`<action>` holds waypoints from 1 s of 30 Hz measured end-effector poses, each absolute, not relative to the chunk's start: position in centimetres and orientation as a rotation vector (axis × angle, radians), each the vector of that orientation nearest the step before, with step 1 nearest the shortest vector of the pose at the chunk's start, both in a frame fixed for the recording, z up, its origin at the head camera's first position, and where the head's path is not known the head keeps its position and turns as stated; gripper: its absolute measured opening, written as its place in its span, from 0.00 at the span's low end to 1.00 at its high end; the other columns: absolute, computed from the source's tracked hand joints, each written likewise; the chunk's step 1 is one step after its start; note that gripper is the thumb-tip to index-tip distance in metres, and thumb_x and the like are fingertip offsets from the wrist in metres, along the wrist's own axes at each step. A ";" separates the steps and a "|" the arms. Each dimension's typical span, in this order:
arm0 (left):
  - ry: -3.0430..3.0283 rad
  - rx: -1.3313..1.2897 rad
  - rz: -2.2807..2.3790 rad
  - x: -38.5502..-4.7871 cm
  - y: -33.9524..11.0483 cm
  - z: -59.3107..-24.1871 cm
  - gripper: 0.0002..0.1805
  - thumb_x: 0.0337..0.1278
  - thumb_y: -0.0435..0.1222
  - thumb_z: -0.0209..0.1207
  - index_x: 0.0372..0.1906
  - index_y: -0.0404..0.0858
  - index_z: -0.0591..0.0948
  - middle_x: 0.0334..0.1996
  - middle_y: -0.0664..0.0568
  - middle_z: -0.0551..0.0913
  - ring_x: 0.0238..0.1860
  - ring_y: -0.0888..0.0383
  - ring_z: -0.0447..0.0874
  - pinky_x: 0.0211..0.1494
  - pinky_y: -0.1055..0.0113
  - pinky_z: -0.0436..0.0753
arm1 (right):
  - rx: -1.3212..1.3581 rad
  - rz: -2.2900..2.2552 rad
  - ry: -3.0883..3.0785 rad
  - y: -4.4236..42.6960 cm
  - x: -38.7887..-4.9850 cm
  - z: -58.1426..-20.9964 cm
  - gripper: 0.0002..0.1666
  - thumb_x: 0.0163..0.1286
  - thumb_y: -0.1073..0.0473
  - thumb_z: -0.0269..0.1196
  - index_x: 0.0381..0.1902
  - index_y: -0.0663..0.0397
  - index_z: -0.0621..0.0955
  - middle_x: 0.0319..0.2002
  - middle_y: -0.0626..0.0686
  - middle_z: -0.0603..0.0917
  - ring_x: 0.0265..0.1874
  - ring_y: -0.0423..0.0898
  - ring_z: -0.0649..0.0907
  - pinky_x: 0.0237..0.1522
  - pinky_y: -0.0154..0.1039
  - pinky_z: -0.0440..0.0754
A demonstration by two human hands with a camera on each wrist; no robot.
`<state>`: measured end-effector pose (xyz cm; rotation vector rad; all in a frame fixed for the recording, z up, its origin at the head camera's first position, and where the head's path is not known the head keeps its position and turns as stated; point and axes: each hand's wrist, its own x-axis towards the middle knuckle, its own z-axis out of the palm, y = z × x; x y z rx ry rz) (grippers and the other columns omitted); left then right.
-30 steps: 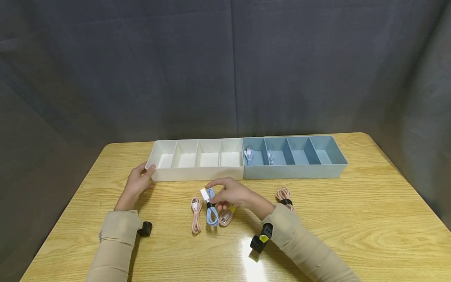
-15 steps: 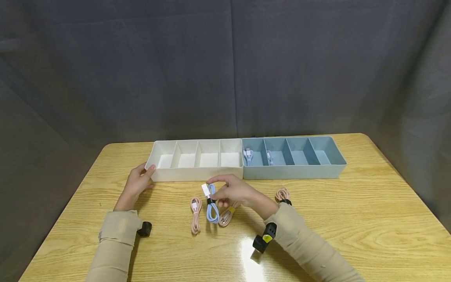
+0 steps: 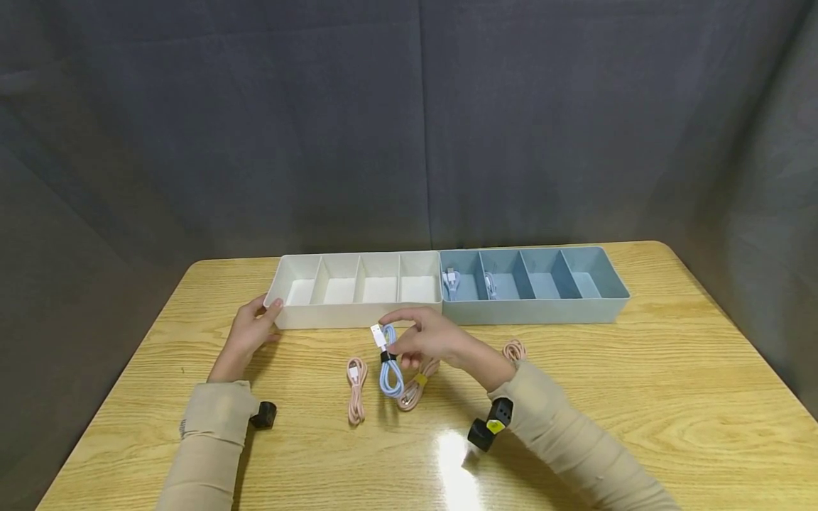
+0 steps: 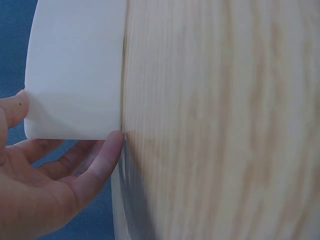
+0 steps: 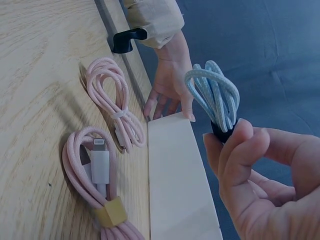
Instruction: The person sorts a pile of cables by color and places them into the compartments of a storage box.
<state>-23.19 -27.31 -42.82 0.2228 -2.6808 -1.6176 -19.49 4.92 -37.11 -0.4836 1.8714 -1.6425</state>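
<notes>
My right hand (image 3: pixel 431 337) pinches a coiled blue USB charging cable (image 3: pixel 391 380) by its black tie, holding it above the table. The cable's white plug points up and away in the head view; in the right wrist view its blue loops (image 5: pixel 215 92) rise over the fingers. My left hand (image 3: pixel 251 328) grips the left end of a white storage box (image 3: pixel 361 314), thumb at the rim and fingers against the end wall (image 4: pixel 75 75). Two coiled pink cables lie below: one with a white tie (image 5: pixel 119 114), the other with a yellow tie (image 5: pixel 111 212).
A blue storage box (image 3: pixel 537 311) with dividers adjoins the white box's right end. Two of its compartments hold light blue cables, one with a visible plug (image 3: pixel 451 278). Another pink cable (image 3: pixel 514 350) lies right, partly covered by my right forearm. A dark curtain (image 3: pixel 409 128) hangs behind the table.
My right hand has lifted the blue cable and shifted it slightly right and toward the boxes. My left hand stays at the white box's end.
</notes>
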 end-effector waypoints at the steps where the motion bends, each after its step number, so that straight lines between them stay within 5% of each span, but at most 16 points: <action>1: -2.678 0.217 -1.617 -23.3 -27.4 -43.0 0.39 0.64 0.55 0.41 0.67 0.29 0.55 0.56 0.32 0.63 0.54 0.41 0.66 0.39 0.67 0.83 | -0.481 -1.642 1.877 5.0 -19.4 -37.0 0.29 0.59 0.72 0.59 0.59 0.63 0.69 0.15 0.54 0.79 0.12 0.40 0.76 0.17 0.31 0.77; 11: -2.671 0.209 -1.553 -25.7 -29.4 -46.9 0.42 0.58 0.60 0.42 0.68 0.35 0.58 0.54 0.37 0.66 0.52 0.42 0.68 0.36 0.66 0.83 | -0.473 -1.651 1.905 5.8 -19.5 -36.4 0.29 0.59 0.72 0.59 0.60 0.63 0.69 0.16 0.55 0.79 0.13 0.41 0.77 0.18 0.32 0.77; 22: -2.696 0.228 -1.622 -22.5 -26.8 -41.7 0.35 0.66 0.51 0.42 0.67 0.30 0.55 0.57 0.32 0.63 0.56 0.38 0.65 0.42 0.65 0.82 | -0.458 -1.652 1.918 7.0 -20.1 -35.8 0.29 0.60 0.71 0.58 0.60 0.62 0.68 0.19 0.57 0.80 0.16 0.43 0.77 0.21 0.35 0.77; 30: -2.708 0.226 -1.612 -22.2 -26.6 -41.1 0.34 0.68 0.50 0.40 0.67 0.28 0.55 0.57 0.31 0.62 0.56 0.38 0.65 0.45 0.62 0.82 | -0.416 -1.646 1.973 8.2 -20.5 -34.8 0.28 0.60 0.71 0.59 0.60 0.59 0.69 0.19 0.59 0.79 0.16 0.45 0.76 0.20 0.33 0.75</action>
